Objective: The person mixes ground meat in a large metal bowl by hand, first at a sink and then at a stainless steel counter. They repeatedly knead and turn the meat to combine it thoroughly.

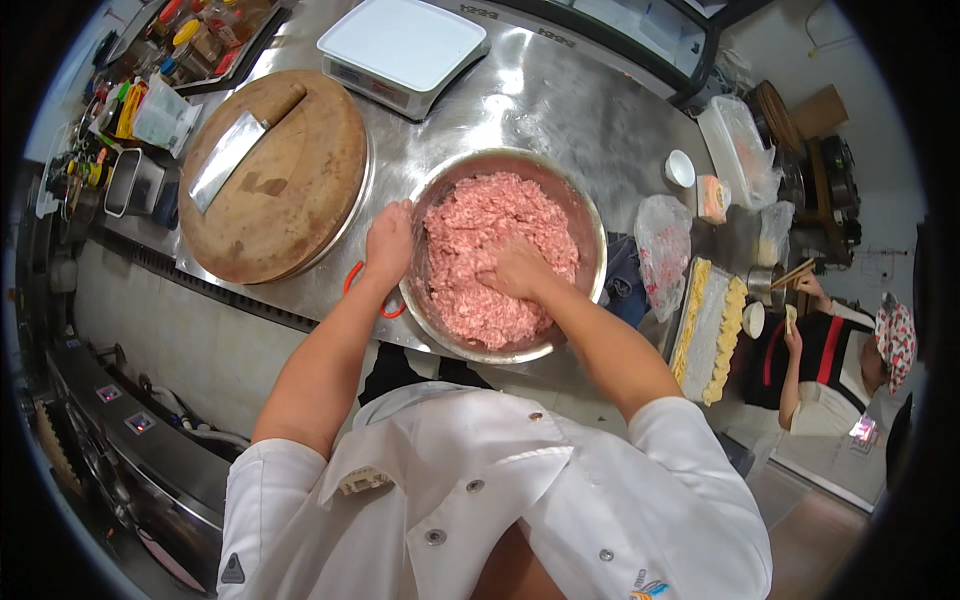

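A wide stainless steel mixing bowl [598, 247] stands before me on the steel worktable, heaped with raw minced meat [480, 217]. At its left side my left hand [390, 236] grips the rim, fingers curled. My right hand [517, 266] presses into the middle of the mince. It is slightly blurred, and its fingertips are partly sunk in the meat, so how far they are closed is hidden. Beneath my left forearm lies a red looped handle [352, 277], partly covered by the arm.
Left of the bowl, a cleaver [229, 161] rests on a round wooden chopping board [300, 202]. A white-topped scale [405, 45] sits behind. To the right are a plastic bag [664, 247] and a tray of dumplings [724, 341]. Beyond, a co-worker [825, 352] holds chopsticks and a wrapper.
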`<action>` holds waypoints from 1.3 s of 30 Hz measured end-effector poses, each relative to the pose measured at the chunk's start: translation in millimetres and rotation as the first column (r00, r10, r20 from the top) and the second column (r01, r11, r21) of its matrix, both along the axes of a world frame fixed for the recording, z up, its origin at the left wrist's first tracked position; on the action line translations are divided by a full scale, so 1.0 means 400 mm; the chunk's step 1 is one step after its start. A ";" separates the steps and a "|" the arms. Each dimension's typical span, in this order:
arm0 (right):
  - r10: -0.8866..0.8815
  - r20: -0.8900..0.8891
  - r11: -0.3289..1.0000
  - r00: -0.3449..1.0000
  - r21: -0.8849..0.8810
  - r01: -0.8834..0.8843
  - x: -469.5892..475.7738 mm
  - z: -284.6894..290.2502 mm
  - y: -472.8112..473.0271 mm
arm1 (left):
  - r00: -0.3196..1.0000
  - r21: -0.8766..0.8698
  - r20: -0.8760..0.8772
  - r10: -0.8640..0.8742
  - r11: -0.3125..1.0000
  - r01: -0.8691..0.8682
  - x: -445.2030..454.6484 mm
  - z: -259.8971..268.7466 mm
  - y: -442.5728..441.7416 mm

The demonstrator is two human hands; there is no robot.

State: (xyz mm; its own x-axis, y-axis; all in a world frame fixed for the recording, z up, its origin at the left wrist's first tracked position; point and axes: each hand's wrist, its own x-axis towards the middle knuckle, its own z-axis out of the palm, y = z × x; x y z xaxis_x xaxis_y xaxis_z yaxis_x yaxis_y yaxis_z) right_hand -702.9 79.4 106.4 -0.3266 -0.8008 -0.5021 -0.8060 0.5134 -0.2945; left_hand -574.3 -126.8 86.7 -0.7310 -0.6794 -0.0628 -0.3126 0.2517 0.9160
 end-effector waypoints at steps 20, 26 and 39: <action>-0.225 0.357 0.947 0.906 0.299 0.117 -0.170 0.050 -0.351 | 0.999 0.133 0.022 0.031 0.990 -0.034 -0.004 0.002 -0.013; 0.198 0.480 0.640 0.855 0.597 -0.484 0.038 0.024 -0.417 | 1.000 0.109 -0.007 0.015 0.994 -0.015 -0.018 0.016 -0.006; 0.409 -0.186 0.905 0.894 -0.046 -0.423 -0.017 0.192 0.129 | 0.999 0.042 0.028 -0.040 0.998 0.039 -0.024 0.005 -0.012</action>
